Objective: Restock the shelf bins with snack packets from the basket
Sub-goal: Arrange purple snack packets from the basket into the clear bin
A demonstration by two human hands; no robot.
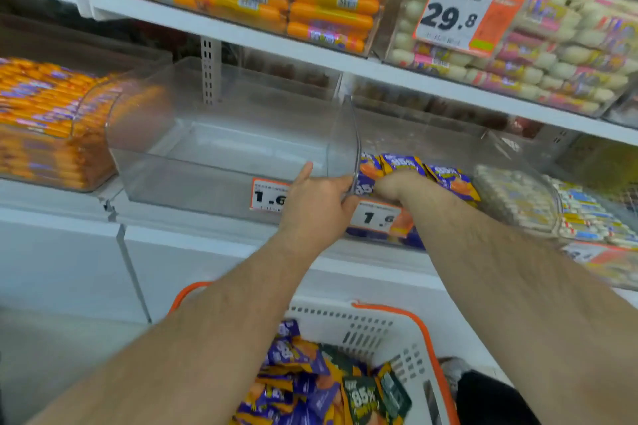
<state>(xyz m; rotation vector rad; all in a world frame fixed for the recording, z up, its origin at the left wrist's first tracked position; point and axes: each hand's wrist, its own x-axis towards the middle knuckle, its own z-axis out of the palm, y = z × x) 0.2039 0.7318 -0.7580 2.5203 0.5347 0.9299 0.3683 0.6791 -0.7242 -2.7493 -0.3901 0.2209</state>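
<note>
Both hands work at the shelf: left hand (316,198) grips the empty clear bin's (221,148) front corner, right hand (397,185) curls among purple-and-orange snack packets (445,176) next door, best levelled before returning to the basket (397,331) below.

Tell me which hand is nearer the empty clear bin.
Left. The left hand grips the empty clear bin at its front right corner; the right hand is beside it, in the neighbouring bin among purple packets.

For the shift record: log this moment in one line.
left hand: grips empty bin | right hand: on purple packets | basket: stocked
</note>
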